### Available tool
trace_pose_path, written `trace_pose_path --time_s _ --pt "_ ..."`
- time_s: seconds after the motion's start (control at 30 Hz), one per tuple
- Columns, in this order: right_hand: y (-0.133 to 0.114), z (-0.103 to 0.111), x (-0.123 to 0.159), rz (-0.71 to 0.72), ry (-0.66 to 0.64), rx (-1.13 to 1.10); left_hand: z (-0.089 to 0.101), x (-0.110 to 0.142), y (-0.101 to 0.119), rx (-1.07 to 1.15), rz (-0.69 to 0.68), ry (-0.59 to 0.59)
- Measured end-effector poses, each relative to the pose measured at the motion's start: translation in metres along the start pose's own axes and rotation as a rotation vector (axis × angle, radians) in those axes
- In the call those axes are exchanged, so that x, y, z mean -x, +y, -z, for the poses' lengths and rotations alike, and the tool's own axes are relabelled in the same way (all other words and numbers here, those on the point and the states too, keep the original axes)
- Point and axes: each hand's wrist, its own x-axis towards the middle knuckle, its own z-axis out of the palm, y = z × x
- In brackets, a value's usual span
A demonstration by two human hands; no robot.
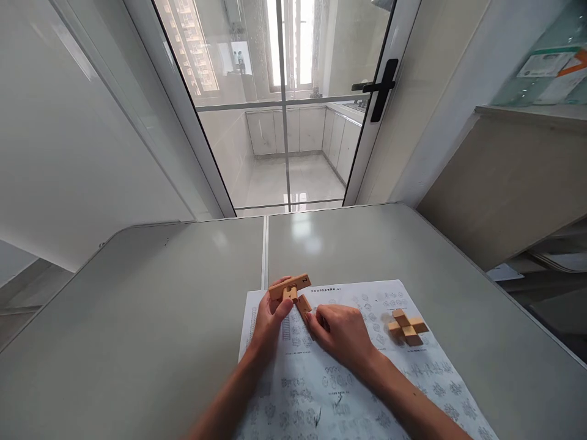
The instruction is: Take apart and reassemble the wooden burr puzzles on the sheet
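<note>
Left hand: I clamp top bar and block, best held snug.
Right hand: I pinch low bar, best steered gently, never forced.

Orange-brown wooden pieces, grey-printed white sheet, pale grey-green desk
The wooden pieces carry dark markings; the block cross mixes light tan with deeper honey faces; the sheet is patterned with rows of small grey line drawings, a black heading and a few dark strokes; the desk has a whitish strip; the door frame is silver-grey, its handle black; the bottle is pale blue-green, its label white, green and orange
</note>
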Motion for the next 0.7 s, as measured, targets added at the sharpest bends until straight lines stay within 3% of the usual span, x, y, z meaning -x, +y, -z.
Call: trace_pose_path --time_s 0.27,0.5,0.6,0.7 --pt "0.001 -0.001 0.001 -0.004 -0.032 0.026 -0.004 0.004 0.005 -0.095 -0.002 -0.032" --pt "-0.003 0.012 -0.004 -0.336 0.116 -0.544 -0.005 0.003 0.007 -0.124 0.006 -0.130" --pt "-0.001 0.014 -0.006 -0.346 0.132 -0.680 -0.004 0.003 0.004 -0.169 -0.022 -0.191" --pt "0.000 0.015 -0.006 -0.264 0.098 -0.678 -0.004 0.005 0.003 -0.238 -0.042 -0.231"
